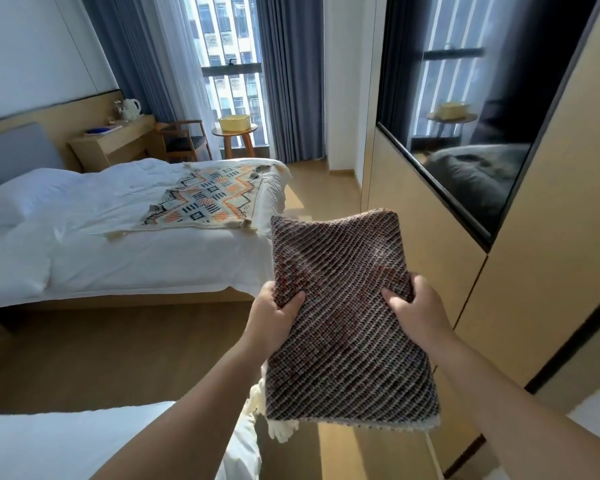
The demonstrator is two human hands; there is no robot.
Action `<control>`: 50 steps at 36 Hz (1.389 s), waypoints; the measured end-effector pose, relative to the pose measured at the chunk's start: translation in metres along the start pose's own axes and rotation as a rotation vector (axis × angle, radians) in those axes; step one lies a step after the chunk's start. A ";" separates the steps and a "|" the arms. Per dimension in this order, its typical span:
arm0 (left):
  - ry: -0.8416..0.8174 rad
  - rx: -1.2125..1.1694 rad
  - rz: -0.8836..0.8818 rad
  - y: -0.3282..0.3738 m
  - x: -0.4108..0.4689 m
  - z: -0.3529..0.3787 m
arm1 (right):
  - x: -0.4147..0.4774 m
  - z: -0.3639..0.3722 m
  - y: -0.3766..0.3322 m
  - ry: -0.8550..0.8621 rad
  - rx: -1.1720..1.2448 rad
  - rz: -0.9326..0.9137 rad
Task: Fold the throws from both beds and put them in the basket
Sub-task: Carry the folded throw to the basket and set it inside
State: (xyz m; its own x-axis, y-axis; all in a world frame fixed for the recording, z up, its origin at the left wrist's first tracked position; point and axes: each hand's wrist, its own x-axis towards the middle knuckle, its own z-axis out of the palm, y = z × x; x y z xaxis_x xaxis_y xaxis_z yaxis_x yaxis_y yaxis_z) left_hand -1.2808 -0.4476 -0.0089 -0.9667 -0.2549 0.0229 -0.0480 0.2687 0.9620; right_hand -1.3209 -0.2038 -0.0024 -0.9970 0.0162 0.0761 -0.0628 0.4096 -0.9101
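Note:
A folded brown woven throw (347,317) with white fringe is held up in front of me, over the floor between the beds. My left hand (274,315) grips its left edge and my right hand (414,306) grips its right edge, thumbs on top. A second throw (210,197), cream with orange and black geometric pattern, lies spread flat on the foot of the far bed (101,244). A yellow basket (234,123) stands on a small round wooden table (234,133) by the window.
A corner of the near bed (66,445) shows at the bottom left. A wooden wall with a dark TV screen (465,133) runs along the right. A desk (115,142) with a kettle and a chair (184,140) stand behind the far bed. Wooden floor runs between.

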 end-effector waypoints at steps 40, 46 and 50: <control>-0.041 -0.055 0.100 0.010 0.613 -0.021 | 0.563 0.171 -0.066 0.078 0.104 -0.040; 0.020 -0.022 0.130 0.030 0.698 0.003 | 0.664 0.170 -0.061 0.063 0.065 -0.097; 0.087 0.000 0.154 0.058 0.755 0.023 | 0.740 0.163 -0.069 0.033 0.068 -0.124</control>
State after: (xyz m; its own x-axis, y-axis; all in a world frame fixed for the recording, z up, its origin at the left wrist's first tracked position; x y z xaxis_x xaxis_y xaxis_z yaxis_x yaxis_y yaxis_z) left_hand -2.0190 -0.6035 0.0579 -0.9372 -0.2905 0.1932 0.0986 0.3106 0.9454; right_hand -2.0623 -0.3686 0.0500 -0.9793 0.0000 0.2023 -0.1897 0.3473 -0.9184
